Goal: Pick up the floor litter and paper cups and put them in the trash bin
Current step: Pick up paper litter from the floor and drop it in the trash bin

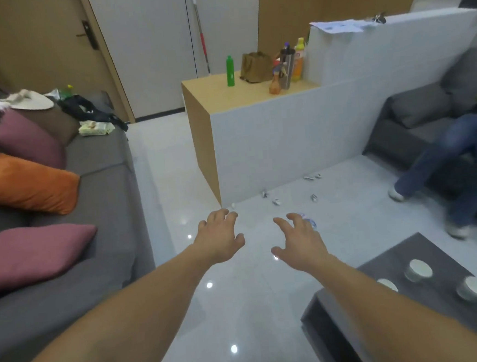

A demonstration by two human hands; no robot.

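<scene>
Grip released and empty on both left hand [221, 236] and right hand [297, 240]. Nearest floor litter [310, 223] lies just past right fingertips; right is nearer.

Your floor [253, 308] is pale, glossy tile with ceiling lights mirrored in it. Litter lies scattered along its far edge, at the foot of the white tiled partition [286, 148]. There is a tiny white scrap [233, 205] by the partition's corner, then a dark crumpled scrap [264, 193], a pale wrapper [276, 202] and a small grey scrap [314, 197]. A pair of pale scraps [312, 176] lies closest to the wall. Nearer you lies a blue-and-white wrapper [311, 223], partly hidden. On the floor's near right stands a dark coffee table [449, 261]. It carries three upright paper cups: the far cup [418, 270], the left cup [387, 284] and the right cup [472, 290].
</scene>
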